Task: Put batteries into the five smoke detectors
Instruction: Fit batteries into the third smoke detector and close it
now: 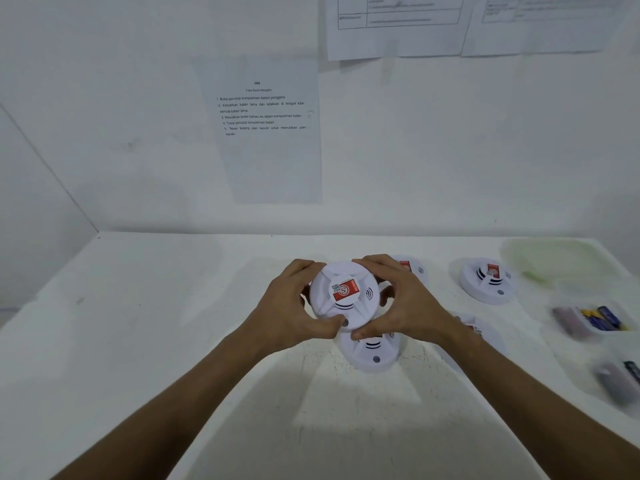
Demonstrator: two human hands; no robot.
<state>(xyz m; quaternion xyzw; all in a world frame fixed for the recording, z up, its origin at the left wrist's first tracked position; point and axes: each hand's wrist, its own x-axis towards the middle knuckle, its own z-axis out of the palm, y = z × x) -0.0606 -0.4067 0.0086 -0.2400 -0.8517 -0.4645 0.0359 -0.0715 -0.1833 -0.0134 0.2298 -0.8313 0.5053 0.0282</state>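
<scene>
A round white smoke detector with a red sticker is held above the white table, face toward me. My left hand grips its left rim and my right hand grips its right rim, thumbs at its lower edge. Directly below it lies a second detector. A third detector shows partly behind my right hand, a fourth lies further right, and a fifth is mostly hidden by my right forearm. Blue and yellow batteries lie in a clear tray at the right.
A pale green bowl stands at the back right. Another clear tray with dark batteries sits at the right edge, blurred. The white table meets a wall with printed sheets taped to it.
</scene>
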